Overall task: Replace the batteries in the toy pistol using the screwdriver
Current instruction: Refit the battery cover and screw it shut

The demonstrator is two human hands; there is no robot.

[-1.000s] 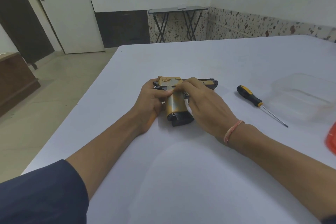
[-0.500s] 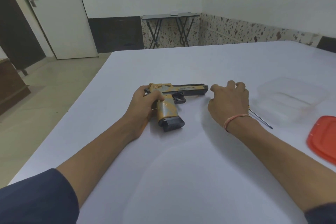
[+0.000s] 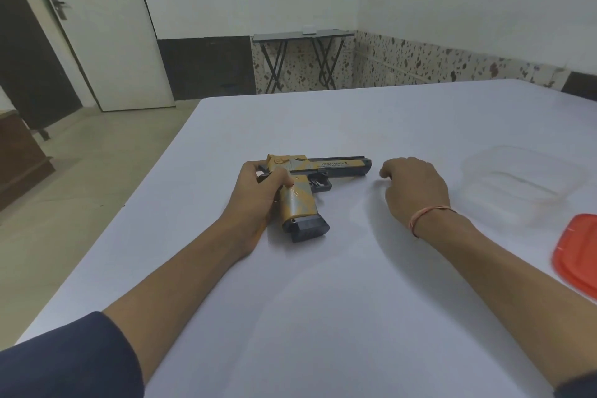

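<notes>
Dark sleeve (image 3: 64, 362) nearest, on left forearm; red lid (image 3: 578, 255) at right edge of white table (image 3: 323, 317); left hand (image 3: 261, 191) curled round rear of toy pistol (image 3: 307, 194), thumb across grip top; pistol lay on its side mid-table, muzzle pointing right; right hand (image 3: 413, 187) near muzzle, apart from it, fingers curled under, whether gripping anything unclear; clear container (image 3: 517, 184) further right; folding table (image 3: 303, 35) against far wall.

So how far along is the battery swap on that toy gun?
Nothing looks done yet: the toy pistol lies whole on the table, no batteries in sight. The left hand holds its rear; the right hand curls beside the muzzle, and no screwdriver shows. Unscrewing, swapping and closing all remain.
</notes>
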